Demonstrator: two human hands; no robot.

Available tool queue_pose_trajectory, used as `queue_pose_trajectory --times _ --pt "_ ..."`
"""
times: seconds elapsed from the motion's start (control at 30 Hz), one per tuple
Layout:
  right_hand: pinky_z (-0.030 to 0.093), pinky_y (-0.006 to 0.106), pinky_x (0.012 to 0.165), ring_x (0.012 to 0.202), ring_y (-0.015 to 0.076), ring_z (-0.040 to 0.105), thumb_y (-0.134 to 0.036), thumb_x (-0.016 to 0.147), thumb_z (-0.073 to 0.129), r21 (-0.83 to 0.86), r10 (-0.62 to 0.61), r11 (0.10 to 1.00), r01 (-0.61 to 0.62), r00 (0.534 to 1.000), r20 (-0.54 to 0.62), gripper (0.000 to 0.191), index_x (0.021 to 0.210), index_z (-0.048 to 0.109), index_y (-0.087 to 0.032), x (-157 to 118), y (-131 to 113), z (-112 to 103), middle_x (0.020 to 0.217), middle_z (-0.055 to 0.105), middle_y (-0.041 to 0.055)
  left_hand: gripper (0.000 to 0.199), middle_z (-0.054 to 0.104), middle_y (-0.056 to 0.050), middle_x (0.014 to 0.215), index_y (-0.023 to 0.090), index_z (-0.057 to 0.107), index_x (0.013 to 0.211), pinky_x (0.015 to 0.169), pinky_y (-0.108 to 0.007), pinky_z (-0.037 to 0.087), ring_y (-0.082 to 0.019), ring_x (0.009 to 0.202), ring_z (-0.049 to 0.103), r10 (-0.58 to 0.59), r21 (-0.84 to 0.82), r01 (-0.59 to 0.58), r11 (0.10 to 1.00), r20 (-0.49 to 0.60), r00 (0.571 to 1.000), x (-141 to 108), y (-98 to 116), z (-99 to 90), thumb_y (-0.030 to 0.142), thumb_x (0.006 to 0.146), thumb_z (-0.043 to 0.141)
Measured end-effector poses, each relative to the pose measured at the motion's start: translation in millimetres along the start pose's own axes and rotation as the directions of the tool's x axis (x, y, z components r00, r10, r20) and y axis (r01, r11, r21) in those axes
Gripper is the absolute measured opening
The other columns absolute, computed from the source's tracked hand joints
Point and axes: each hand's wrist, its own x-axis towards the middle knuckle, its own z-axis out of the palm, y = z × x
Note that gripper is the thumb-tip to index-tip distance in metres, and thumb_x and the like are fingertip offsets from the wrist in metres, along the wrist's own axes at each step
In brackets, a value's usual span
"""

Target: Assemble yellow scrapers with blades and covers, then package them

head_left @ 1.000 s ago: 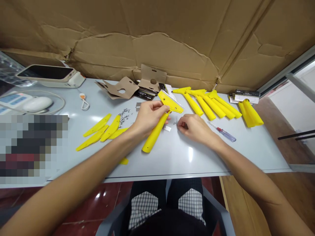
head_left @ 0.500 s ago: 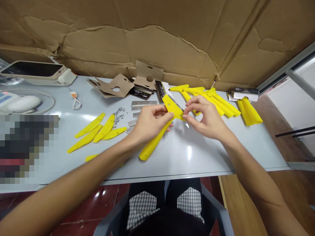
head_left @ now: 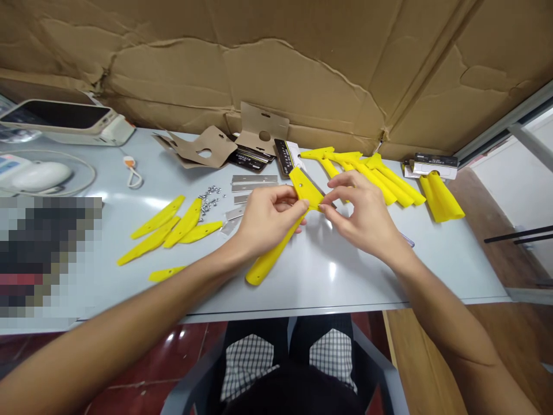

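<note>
My left hand [head_left: 272, 219] is closed round the neck of a yellow scraper-like tool [head_left: 271, 258], thumb on its wide head. A dark metal blade [head_left: 314, 183] lies along the head's upper right edge. The thumb and fingertips of my right hand [head_left: 360, 210] pinch the right corner of the head and blade. Several thin metal blades [head_left: 254, 179] lie beyond my left hand. Left of them is a pile of small screws [head_left: 210, 199], with several flat yellow pieces [head_left: 158, 217] nearby.
More yellow handles [head_left: 384, 181] lie behind my right hand, with a folded yellow piece [head_left: 441, 197] farther right. Brown card packaging [head_left: 207, 148] stands at the back. A device with a dark screen [head_left: 56, 115] is at the back left. The table's front edge [head_left: 298, 314] runs before me.
The view has shifted slightly. The blade's end now sticks out a little past the head's right corner, by my right fingertips. A thin dark object shows beside my right wrist.
</note>
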Motion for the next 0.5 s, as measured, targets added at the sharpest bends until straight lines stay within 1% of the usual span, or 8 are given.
queue_pose_trajectory --times 0.07,0.1,0.17,0.23,0.3,0.37,0.43,0.5 --pt "0.053 0.046 0.092 0.103 0.0276 0.070 -0.021 0.088 0.075 0.109 0.124 0.986 -0.128 0.991 0.046 0.007 0.081 0.075 -0.022 2 1 -1 0.105 0.075 0.0083 0.012 0.080 -0.007 0.087 0.017 0.078 0.090 0.054 -0.027 0.062 -0.018 0.068 0.074 0.000 0.002 0.000 1.000 0.004 1.000 -1 0 0.2 0.026 0.087 0.072" --pt "0.054 0.043 0.087 0.096 0.0256 0.071 -0.022 0.086 0.077 0.178 0.188 0.964 -0.199 0.979 0.079 0.006 0.081 0.073 -0.022 4 2 -1 0.100 0.076 0.0069 0.011 0.079 -0.007 0.087 0.017 0.078 0.089 0.054 -0.027 0.062 -0.019 0.068 0.074 0.002 -0.001 -0.002 1.000 0.009 1.000 -1 0 0.3 0.026 0.087 0.072" --pt "0.054 0.039 0.078 0.083 0.0216 0.070 -0.024 0.082 0.081 0.332 0.289 0.885 -0.328 0.944 0.160 0.011 0.083 0.070 -0.022 7 6 -1 0.090 0.076 0.0040 0.010 0.079 -0.006 0.085 0.017 0.077 0.088 0.054 -0.027 0.062 -0.019 0.068 0.075 0.010 -0.010 -0.010 1.000 0.016 1.000 -2 0 0.4 0.026 0.087 0.072" --pt "0.054 0.035 0.074 0.076 0.0185 0.068 -0.027 0.076 0.087 0.488 0.343 0.768 -0.415 0.910 0.233 0.022 0.085 0.068 -0.021 9 12 1 0.083 0.073 0.0018 0.011 0.078 -0.006 0.084 0.017 0.077 0.088 0.054 -0.028 0.062 -0.020 0.069 0.075 0.011 -0.019 -0.011 1.000 0.020 1.000 -3 1 0.5 0.027 0.087 0.073" --pt "0.053 0.033 0.072 0.074 0.0168 0.068 -0.028 0.069 0.092 0.598 0.370 0.652 -0.466 0.884 0.285 0.031 0.086 0.067 -0.021 11 17 3 0.079 0.071 0.0000 0.013 0.079 -0.006 0.086 0.017 0.077 0.091 0.055 -0.028 0.062 -0.020 0.069 0.075 -0.002 -0.036 0.003 0.999 0.019 1.000 -3 1 0.5 0.029 0.087 0.074" --pt "0.053 0.031 0.071 0.073 0.0158 0.067 -0.029 0.063 0.096 0.652 0.394 0.583 -0.485 0.870 0.296 0.039 0.087 0.067 -0.020 12 19 6 0.078 0.071 -0.0010 0.016 0.079 -0.007 0.091 0.016 0.076 0.095 0.056 -0.028 0.061 -0.019 0.070 0.075 -0.029 -0.066 0.031 0.997 0.029 0.999 -1 1 0.5 0.030 0.088 0.074" --pt "0.054 0.031 0.072 0.074 0.0153 0.068 -0.029 0.061 0.098 0.665 0.409 0.570 -0.482 0.869 0.279 0.042 0.089 0.066 -0.021 12 19 8 0.078 0.071 -0.0015 0.019 0.079 -0.008 0.094 0.015 0.076 0.098 0.056 -0.027 0.060 -0.019 0.071 0.075 -0.073 -0.118 0.078 0.990 0.052 0.996 1 1 0.5 0.031 0.087 0.075" --pt "0.054 0.031 0.073 0.073 0.0149 0.068 -0.029 0.062 0.098 0.671 0.407 0.578 -0.464 0.877 0.257 0.043 0.089 0.065 -0.021 11 18 10 0.077 0.070 -0.0022 0.021 0.078 -0.008 0.091 0.015 0.075 0.094 0.055 -0.025 0.058 -0.017 0.068 0.072 -0.120 -0.186 0.135 0.973 0.090 0.989 3 2 0.8 0.033 0.084 0.079"
